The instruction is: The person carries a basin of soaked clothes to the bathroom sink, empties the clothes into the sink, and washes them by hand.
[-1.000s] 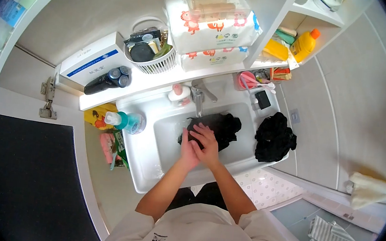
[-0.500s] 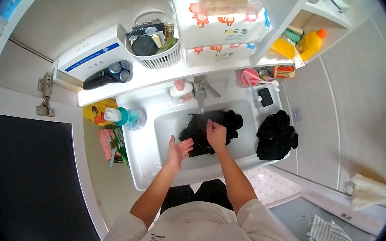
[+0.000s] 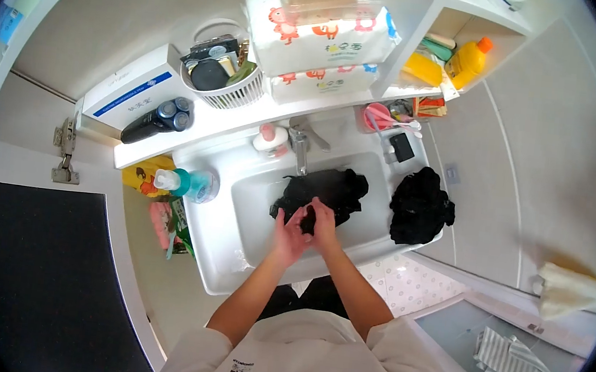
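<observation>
Wet black cloth (image 3: 334, 191) lies bunched in the white sink (image 3: 252, 210), below the faucet (image 3: 300, 150). At its near edge my left hand (image 3: 288, 237) is turned palm up with its fingers apart. My right hand (image 3: 321, 223) is beside it, fingers curled on a small dark fold of the cloth between the two hands. A second black cloth bundle (image 3: 419, 207) rests on the sink's right rim.
A teal-capped bottle (image 3: 196, 185) and a pump bottle (image 3: 271, 139) stand on the sink's rim. On the shelf above are a shaver (image 3: 156, 120), a white basket (image 3: 238, 94) and tissue packs (image 3: 314, 35). A pink cup (image 3: 378, 116) stands at the back right.
Half a second ago my hands were apart; now they are together at the cloth's near edge. My left hand has moved right and my right hand down toward me. The view has shifted slightly.
</observation>
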Demonstrator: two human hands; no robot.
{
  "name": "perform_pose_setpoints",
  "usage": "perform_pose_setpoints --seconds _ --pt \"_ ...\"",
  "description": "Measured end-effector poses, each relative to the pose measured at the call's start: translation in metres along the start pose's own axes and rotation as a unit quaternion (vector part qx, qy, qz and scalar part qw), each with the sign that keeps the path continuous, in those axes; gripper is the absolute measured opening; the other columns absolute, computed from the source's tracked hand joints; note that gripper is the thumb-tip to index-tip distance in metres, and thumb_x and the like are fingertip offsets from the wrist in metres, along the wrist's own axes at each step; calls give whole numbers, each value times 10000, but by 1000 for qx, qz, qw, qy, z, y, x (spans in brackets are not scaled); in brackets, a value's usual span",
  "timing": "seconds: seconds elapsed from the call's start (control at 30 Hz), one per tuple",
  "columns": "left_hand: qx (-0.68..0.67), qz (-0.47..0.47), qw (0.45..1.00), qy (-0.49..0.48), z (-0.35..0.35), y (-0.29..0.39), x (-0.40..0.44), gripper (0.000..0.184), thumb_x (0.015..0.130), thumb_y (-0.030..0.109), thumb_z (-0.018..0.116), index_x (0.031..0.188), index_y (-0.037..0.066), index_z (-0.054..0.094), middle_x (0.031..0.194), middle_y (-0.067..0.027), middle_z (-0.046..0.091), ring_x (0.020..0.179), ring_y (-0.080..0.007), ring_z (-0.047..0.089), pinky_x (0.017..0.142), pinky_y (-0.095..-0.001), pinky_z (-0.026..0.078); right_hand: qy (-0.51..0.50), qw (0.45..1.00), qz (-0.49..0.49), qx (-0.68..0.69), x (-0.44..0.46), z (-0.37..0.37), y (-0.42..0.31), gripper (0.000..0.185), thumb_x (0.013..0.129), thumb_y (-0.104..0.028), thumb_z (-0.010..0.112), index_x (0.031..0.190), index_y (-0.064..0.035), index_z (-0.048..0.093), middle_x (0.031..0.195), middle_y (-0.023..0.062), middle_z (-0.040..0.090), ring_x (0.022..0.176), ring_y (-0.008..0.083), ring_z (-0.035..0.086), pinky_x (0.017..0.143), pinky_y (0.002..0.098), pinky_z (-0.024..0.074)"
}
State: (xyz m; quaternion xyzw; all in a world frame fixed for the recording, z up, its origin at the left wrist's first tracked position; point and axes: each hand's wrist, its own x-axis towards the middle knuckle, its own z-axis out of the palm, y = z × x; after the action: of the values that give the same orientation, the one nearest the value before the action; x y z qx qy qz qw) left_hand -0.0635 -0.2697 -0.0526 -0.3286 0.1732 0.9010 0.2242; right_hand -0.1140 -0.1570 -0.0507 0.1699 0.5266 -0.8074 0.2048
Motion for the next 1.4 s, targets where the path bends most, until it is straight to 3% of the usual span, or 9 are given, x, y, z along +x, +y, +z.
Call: perform_pose_setpoints --seconds 0.07,0.13,0.2,0.33,0.5,0.83,1.07,1.13,1.4 --pt "-104 -19 991 -83 -3 -9 20 768 925 703 404 1442 135 423 1398 -158 533 1317 -406 466 1117 -613 304 -92 984 -50 141 -11 -2 12 266 1003 -257 516 894 -51 643 977 97 678 1007 245 626 968 400 432" --pt "-93 -3 994 -61 58 -3 -2 680 950 646 421 1404 144 486 1388 -135 542 1323 -357 466 1134 -537 323 100 872 -143 -457 -44 10 -9 318 1014 -217 389 1169 -119 649 1344 127 587 1312 339 454 1148 481 240" --pt "-67 24 995 -73 66 -7 6 624 964 597 456 1393 148 514 1385 -100 552 1286 -309 508 1126 -464 365 102 755 -363 -536 -41 -4 -9 205 966 -231 534 1093 -115 646 1251 104 636 1310 283 486 1135 517 259" --pt "76 95 993 -11 71 -27 15 494 1025 478 476 1293 78 582 1311 -73 586 1202 -183 535 1044 -339 426 166 684 -313 -638 -46 -15 -38 493 956 -209 526 1446 -174 478 1564 110 363 1441 395 303 1136 659 173" --pt "459 288 822 176 75 -31 43 631 1041 486 449 659 23 643 582 -79 617 569 -189 601 589 -363 472 67 880 -313 -352 -18 -66 -1 562 950 -176 608 1480 -120 433 1505 179 403 1375 391 380 1128 447 320" --pt "757 263 539 259 37 -3 78 596 1020 458 417 802 -16 707 790 -282 659 815 -472 645 766 -529 510 67 897 -218 -378 -49 -148 1 254 928 -108 635 1179 -76 661 1143 115 643 1023 266 624 798 331 503" --pt "667 223 652 283 36 0 66 523 1059 394 393 897 15 716 777 -184 710 697 -360 675 727 -457 535 47 899 -207 -384 -72 -145 -17 345 901 -141 659 1241 -81 635 1243 136 628 1137 327 584 941 382 476" --pt "479 153 833 233 66 -9 46 430 1069 373 391 1116 40 659 926 -147 716 798 -309 680 789 -423 540 46 838 -327 -434 -84 -126 -33 404 902 -124 654 1302 -92 612 1329 135 600 1234 336 554 996 366 471" --pt "3 28 976 -217 36 -53 44 643 1040 552 326 1506 111 362 1501 -142 428 1373 -276 413 1163 -429 309 -64 756 -459 -463 -86 -40 -68 573 789 -232 677 1311 -16 583 1419 184 521 1392 402 377 1169 641 156"
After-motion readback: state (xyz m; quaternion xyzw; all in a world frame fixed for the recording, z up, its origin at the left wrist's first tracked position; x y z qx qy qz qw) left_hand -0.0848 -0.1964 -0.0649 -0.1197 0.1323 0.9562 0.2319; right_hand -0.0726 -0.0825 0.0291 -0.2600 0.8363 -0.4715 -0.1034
